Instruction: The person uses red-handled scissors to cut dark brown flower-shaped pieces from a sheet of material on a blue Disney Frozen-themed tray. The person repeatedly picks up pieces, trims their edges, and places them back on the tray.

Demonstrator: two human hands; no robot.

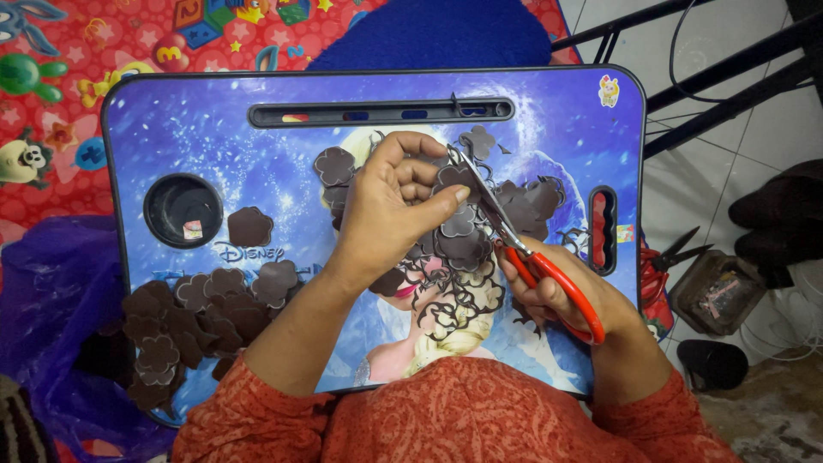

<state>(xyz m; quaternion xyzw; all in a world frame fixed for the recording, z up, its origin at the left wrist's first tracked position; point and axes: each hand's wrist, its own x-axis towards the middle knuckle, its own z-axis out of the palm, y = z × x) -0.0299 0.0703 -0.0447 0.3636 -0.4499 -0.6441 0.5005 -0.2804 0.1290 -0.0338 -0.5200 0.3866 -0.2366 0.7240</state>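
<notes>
Surface [171, 129]: blue lap desk with a printed cartoon picture, a long slot along the far edge and a round cup well at the left; it lies across the person's lap.
Mat [103, 43]: red patterned play mat beyond the surface.
Bag [43, 300]: purple plastic, at the left edge of the surface.
Cut pile [197, 313]: many dark brown flower shapes heaped at the near left of the surface; one lone flower shape [250, 226] lies just beside the cup well.
Left hand [390, 210]: fingers curled shut, thumb and forefinger pinching a brown flower sheet.
Right hand [557, 296]: fingers closed through the red handles of the scissors [514, 249].
Brown flower sheet [459, 231]: dark foam sheet of joined flower outlines, held above the middle of the surface under the left fingers; the scissor blades stand slightly apart at its right edge, just beside the left thumb tip.
Scraps [454, 300]: thin curly brown trimmings under both hands.
</notes>
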